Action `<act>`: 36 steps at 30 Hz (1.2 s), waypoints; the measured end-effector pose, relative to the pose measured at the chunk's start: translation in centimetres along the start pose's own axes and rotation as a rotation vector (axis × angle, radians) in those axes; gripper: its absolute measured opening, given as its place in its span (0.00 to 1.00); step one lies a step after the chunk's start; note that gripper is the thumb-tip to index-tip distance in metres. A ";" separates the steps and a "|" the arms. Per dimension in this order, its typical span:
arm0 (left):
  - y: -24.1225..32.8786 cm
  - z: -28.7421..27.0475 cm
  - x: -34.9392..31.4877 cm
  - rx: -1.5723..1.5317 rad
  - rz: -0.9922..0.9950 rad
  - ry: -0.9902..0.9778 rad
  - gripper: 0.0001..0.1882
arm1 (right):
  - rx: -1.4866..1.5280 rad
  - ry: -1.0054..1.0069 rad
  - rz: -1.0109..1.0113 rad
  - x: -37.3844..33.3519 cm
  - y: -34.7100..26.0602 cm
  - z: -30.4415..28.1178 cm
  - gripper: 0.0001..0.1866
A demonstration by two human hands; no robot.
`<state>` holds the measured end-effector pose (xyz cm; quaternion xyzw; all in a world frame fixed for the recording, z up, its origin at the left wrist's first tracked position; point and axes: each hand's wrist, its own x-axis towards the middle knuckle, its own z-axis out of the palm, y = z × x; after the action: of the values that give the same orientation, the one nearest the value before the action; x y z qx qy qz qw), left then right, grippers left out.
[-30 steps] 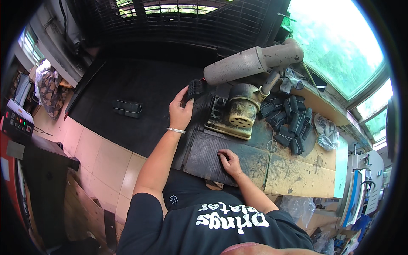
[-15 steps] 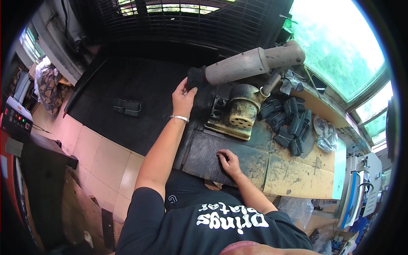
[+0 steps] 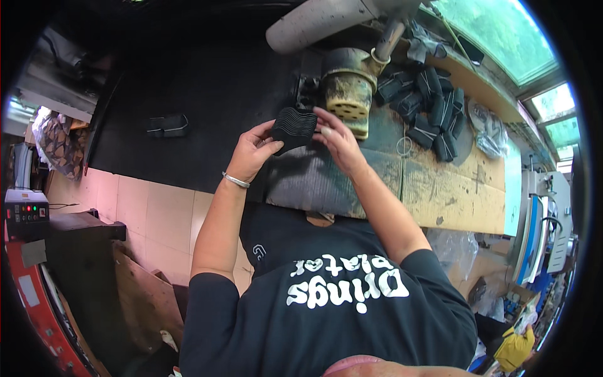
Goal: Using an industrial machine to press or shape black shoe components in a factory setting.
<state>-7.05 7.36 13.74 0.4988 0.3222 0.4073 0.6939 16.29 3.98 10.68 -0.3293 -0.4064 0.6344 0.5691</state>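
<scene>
A stack of thin black pieces with wavy edges (image 3: pixel 294 127) is held up between my two hands, over the near side of the bench. My left hand (image 3: pixel 252 154), with a bangle on its wrist, pinches its left end between thumb and fingers. At the right end, my right hand (image 3: pixel 339 141) has its fingertips against the stack, thumb below. Just beyond my right hand stands a grimy, cream-coloured motor housing (image 3: pixel 348 94) with holes in its face. A thick grey cylinder (image 3: pixel 320 22) slants above it.
Several tied black bundles (image 3: pixel 433 107) lie heaped at the right, beside a clear plastic bag (image 3: pixel 488 129) and a thin ring (image 3: pixel 404 146). Another tied black bundle (image 3: pixel 168 125) rests on the dark surface (image 3: pixel 207 100). Stained cardboard (image 3: pixel 465 182) covers the bench's right part.
My left hand has brought the black stack away from the grey cylinder's end, toward me. My right hand has risen from the cardboard to the stack. The whole view has shifted.
</scene>
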 end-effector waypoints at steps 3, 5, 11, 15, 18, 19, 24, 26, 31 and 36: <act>-0.7 0.6 -0.6 0.026 -0.043 0.016 0.26 | -0.116 0.023 0.024 -0.2 -1.0 0.8 0.29; -1.1 1.2 -0.7 0.136 0.001 0.122 0.26 | -0.259 0.022 0.052 -0.6 -1.2 1.6 0.27; -2.6 3.6 -0.3 0.747 0.134 0.384 0.26 | -1.017 0.286 -0.298 -2.3 0.5 5.0 0.26; -3.0 4.4 0.0 0.618 0.185 0.409 0.29 | -0.680 0.352 -0.202 -1.9 1.7 3.5 0.25; -2.4 2.9 0.0 0.075 0.021 0.264 0.27 | -0.171 0.279 -0.011 -1.8 1.4 2.7 0.28; -2.2 2.4 -0.2 -0.271 -0.080 0.161 0.25 | 0.049 0.227 0.066 -1.8 1.3 2.6 0.29; -2.4 2.4 -0.9 -0.481 -0.099 0.117 0.16 | 0.250 0.112 0.126 -2.1 0.4 3.4 0.29; -2.5 2.3 -0.9 -0.344 -0.021 0.167 0.14 | 0.170 0.127 0.125 -2.2 -0.1 3.9 0.28; -3.4 3.2 -0.5 -0.075 0.204 0.292 0.14 | 0.043 0.166 0.121 -1.5 0.0 4.6 0.28; -2.9 4.3 -0.4 -0.382 0.115 0.226 0.14 | 0.110 0.160 0.008 -0.6 0.6 4.9 0.32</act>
<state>-2.80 4.67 12.25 0.3273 0.2860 0.5532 0.7107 11.77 2.72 12.29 -0.3487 -0.3231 0.6296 0.6144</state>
